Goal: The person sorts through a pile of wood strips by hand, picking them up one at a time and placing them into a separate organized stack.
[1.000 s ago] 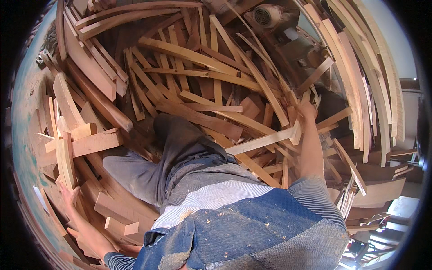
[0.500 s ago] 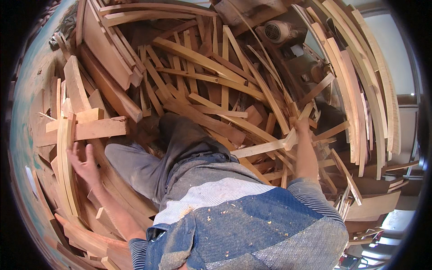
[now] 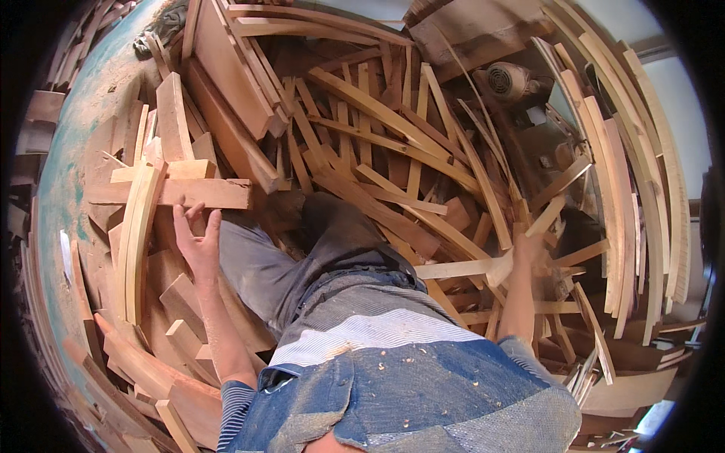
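Note:
My left hand (image 3: 198, 240) is open, its fingers spread, just at the near edge of a short reddish-brown board (image 3: 204, 193). That board lies crosswise on the stack at the left, beside a paler wooden block (image 3: 175, 171). Left of the hand, a few curved wood strips (image 3: 136, 241) lean together over the stack. At the right, my right hand (image 3: 527, 253) is closed round a pale wood strip (image 3: 545, 217) that sticks out above the fist. A flat pale strip (image 3: 453, 269) runs leftward from beside this hand. Motion blur softens its fingers.
A jumbled heap of wood offcuts (image 3: 377, 140) fills the middle, around my legs. Long boards (image 3: 630, 166) stand at the right, near a motor (image 3: 507, 81) at the back. Thick planks (image 3: 234, 75) lean at the back left. A dusty teal surface (image 3: 72, 162) lies far left.
The view has swung left, so the scene sits farther right. My left hand has moved forward from beside the curved strips to the short board. My right hand has drawn slightly nearer, still closed.

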The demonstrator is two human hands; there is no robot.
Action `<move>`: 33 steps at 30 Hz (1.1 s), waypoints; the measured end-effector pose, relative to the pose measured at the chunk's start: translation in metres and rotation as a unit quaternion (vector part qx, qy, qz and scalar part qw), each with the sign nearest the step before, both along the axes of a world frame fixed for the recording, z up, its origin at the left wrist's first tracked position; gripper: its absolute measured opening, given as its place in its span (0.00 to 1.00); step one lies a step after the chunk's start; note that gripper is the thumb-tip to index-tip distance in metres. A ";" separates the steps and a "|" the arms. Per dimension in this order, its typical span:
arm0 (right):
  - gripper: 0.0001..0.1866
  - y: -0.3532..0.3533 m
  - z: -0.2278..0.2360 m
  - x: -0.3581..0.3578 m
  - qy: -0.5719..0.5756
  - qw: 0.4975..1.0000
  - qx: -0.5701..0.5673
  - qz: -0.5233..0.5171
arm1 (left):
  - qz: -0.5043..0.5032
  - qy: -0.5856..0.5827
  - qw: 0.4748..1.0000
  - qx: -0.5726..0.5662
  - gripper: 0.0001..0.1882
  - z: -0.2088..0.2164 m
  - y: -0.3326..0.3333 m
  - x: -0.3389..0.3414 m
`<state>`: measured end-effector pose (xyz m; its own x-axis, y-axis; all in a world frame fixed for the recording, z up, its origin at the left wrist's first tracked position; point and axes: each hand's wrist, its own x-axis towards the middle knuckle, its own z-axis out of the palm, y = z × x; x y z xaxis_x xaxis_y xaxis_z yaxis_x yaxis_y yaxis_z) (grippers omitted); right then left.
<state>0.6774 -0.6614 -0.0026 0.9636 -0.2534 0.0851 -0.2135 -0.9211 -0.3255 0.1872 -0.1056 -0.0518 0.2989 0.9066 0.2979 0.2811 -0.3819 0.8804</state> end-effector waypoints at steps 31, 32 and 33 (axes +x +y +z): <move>0.53 -0.037 -0.035 0.056 0.015 0.973 -0.195 0.121 | -0.032 -0.040 0.994 -0.097 0.33 -0.011 -0.054 0.040; 0.54 -0.024 -0.032 0.053 0.035 0.975 -0.191 0.105 | -0.028 -0.042 0.994 -0.096 0.33 -0.013 -0.055 0.038; 0.53 -0.022 -0.027 0.052 0.042 0.971 -0.209 0.105 | -0.027 -0.046 0.994 -0.097 0.33 -0.015 -0.054 0.036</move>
<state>0.7296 -0.6834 -0.0298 0.9983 -0.0115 0.0564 -0.0169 -0.9951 0.0970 0.2233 -0.1598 -0.0669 0.3277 0.9333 0.1467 0.1789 -0.2138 0.9604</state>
